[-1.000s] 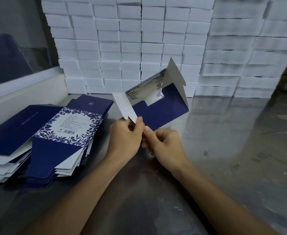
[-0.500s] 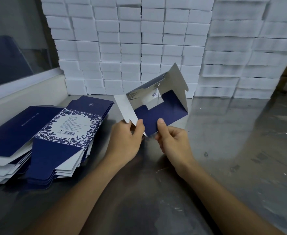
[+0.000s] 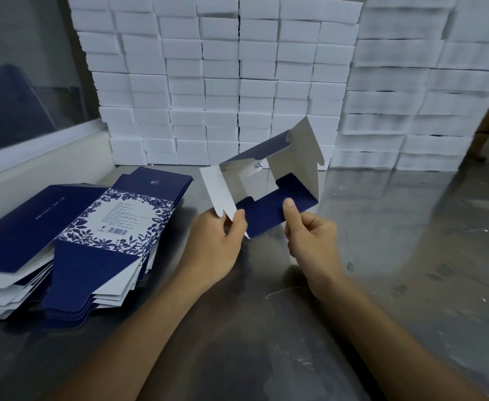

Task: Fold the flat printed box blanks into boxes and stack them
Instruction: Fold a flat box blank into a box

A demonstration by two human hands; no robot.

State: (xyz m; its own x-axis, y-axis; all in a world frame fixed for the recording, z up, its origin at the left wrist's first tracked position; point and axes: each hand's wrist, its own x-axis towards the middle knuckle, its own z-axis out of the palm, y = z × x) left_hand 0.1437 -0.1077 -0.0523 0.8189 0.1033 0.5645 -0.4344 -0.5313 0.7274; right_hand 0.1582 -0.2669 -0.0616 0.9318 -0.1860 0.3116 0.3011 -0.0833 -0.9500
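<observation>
At the far left a fanned heap of flat navy-and-white card blanks (image 3: 72,244), the top one printed with a blue leaf border, small text and a barcode, lies on the dull grey metal surface (image 3: 411,256). Going by that heap, many blanks are still unfolded, so I judge plenty of work is left.

Just right of the heap, the left hand (image 3: 220,244) pinches the near left corner of the one navy card blank in work (image 3: 269,192), thumb on the front beside the white inner side of its left end flap, fingers hidden behind. The blank is held in the air just above the surface, in front of the person, tilted up toward the right. It is partly opened into a sleeve: the navy front panel faces the camera, the grey-white inside shows through the gap, a small blue sprig print sits on the back panel, and a pointed white flap stands up at the right end. No flap is tucked in yet, so this box looks about midway.

The right hand (image 3: 309,241) grips the lower edge of the navy panel, thumb pressed on its face, fingers curled below.

Behind, stacked white rectangular boxes (image 3: 237,82) form a wall from the centre to the right; whether these are the finished product I cannot tell.
</observation>
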